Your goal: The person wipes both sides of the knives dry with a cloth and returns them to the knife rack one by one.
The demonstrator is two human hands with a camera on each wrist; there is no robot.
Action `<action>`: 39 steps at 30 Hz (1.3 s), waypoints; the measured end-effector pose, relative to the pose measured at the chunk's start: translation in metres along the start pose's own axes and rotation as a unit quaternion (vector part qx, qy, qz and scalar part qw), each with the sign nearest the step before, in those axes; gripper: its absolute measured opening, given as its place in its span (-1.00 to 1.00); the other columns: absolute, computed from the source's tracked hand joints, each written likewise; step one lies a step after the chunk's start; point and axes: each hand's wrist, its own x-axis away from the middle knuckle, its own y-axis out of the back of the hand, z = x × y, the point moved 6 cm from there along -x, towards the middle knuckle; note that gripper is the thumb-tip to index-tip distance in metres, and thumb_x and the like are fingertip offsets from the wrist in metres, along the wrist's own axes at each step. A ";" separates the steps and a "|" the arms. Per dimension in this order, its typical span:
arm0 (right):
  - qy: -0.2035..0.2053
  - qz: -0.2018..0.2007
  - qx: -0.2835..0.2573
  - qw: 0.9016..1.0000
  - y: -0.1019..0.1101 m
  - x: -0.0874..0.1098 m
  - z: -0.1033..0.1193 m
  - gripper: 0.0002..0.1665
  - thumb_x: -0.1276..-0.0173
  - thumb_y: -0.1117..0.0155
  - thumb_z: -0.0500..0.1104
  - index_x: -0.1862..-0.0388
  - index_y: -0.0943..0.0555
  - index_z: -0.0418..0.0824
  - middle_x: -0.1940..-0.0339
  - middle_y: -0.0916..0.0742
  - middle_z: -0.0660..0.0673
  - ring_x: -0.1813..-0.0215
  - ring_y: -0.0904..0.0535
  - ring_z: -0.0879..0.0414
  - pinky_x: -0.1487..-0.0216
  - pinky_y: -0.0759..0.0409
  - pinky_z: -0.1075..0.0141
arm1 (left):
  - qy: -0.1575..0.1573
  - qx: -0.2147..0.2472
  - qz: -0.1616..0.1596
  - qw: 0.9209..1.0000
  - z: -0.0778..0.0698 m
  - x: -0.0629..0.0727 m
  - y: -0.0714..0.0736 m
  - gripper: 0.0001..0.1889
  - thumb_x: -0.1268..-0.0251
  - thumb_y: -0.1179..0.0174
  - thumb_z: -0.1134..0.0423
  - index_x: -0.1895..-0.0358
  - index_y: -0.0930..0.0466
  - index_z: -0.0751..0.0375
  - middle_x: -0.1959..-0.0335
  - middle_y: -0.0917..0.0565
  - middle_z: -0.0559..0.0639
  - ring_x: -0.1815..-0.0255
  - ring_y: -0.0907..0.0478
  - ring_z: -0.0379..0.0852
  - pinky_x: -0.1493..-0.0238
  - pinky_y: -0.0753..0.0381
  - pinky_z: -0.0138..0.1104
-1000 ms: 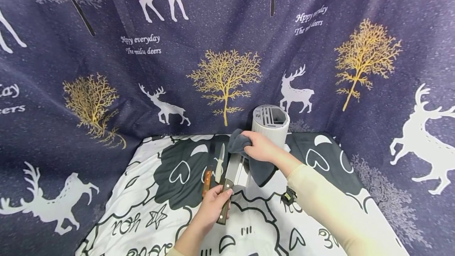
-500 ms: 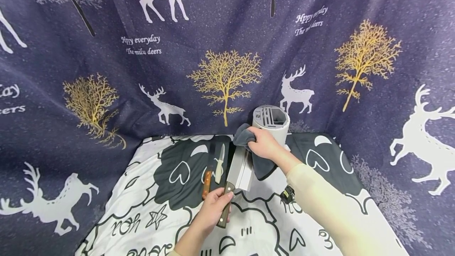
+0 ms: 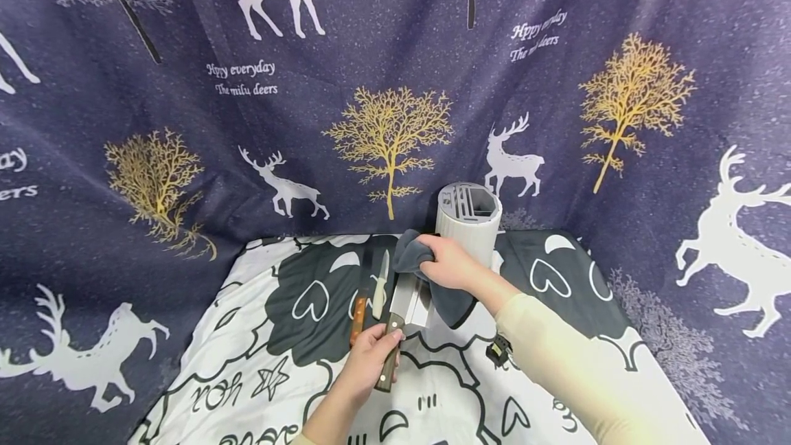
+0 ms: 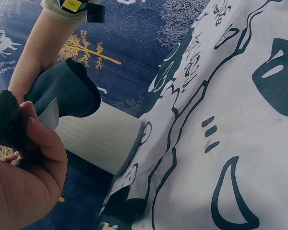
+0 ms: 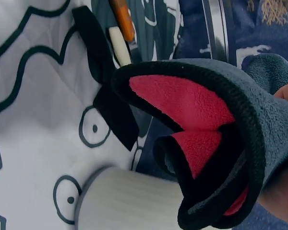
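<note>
On the black-and-white patterned sheet (image 3: 207, 356), a slotted white cylindrical holder (image 3: 483, 242) stands near the backdrop, just beyond the right hand (image 3: 453, 264), which grips a grey, red-faced cloth (image 3: 452, 302). The cloth hides the far end of a broad-bladed knife (image 3: 396, 323), its dark handle gripped by the left hand (image 3: 371, 357). To its left lie an orange-handled knife (image 3: 358, 318) and a smaller pale-handled knife (image 3: 379, 299).
</note>
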 end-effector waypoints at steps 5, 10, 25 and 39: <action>0.014 0.018 -0.001 1.000 -0.012 0.007 0.015 -0.54 -0.22 -0.19 -0.25 -0.12 -0.64 -0.02 0.10 -0.77 0.01 0.13 -0.63 0.12 0.00 -0.63 0.18 | 0.000 0.004 -0.012 1.000 0.001 -0.003 0.003 -0.63 -0.58 -0.09 0.07 -0.05 -0.55 0.38 0.52 -0.55 -0.10 0.54 -0.48 -0.23 0.57 -0.59 -0.41; 0.030 0.042 -0.014 0.999 -0.024 0.014 0.028 -0.53 -0.22 -0.19 -0.27 -0.11 -0.64 0.02 0.16 -0.77 0.05 0.20 -0.60 0.15 0.09 -0.60 0.24 | 0.000 0.004 -0.025 1.000 0.003 -0.005 0.008 -0.63 -0.59 -0.06 0.07 -0.08 -0.56 0.36 0.51 -0.56 -0.10 0.53 -0.48 -0.22 0.55 -0.60 -0.40; 0.058 0.069 -0.047 0.995 -0.042 0.033 0.056 -0.56 -0.24 -0.19 -0.26 -0.09 -0.65 0.03 0.23 -0.75 0.10 0.27 -0.58 0.20 0.19 -0.55 0.32 | -0.021 0.024 -0.043 0.999 -0.002 -0.010 0.014 -0.56 -0.55 -0.12 0.15 -0.20 -0.45 0.51 0.58 -0.54 -0.08 0.66 -0.47 -0.23 0.64 -0.56 -0.41; 0.020 0.051 -0.098 0.994 -0.030 0.024 0.033 -0.54 -0.28 -0.14 -0.26 -0.16 -0.65 -0.04 0.04 -0.76 0.01 0.10 -0.62 0.13 0.00 -0.62 0.24 | -0.015 -0.010 -0.029 0.999 -0.001 -0.007 0.012 -0.64 -0.55 -0.14 0.11 -0.02 -0.53 0.43 0.57 -0.54 -0.10 0.60 -0.47 -0.22 0.59 -0.58 -0.39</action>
